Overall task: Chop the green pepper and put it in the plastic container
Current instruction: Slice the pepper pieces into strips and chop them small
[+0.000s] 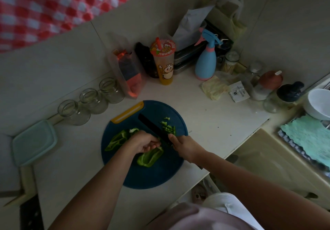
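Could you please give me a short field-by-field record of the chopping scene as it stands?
Surface: round blue cutting board on the counter
Right hand: right hand grips the black knife, blade across the board
Left hand: left hand holds the green pepper by the blade
Uncut: another large pepper piece lies further left
Chopped: small chopped pieces lie right of the blade
Container: plastic container, lid on, left of the board
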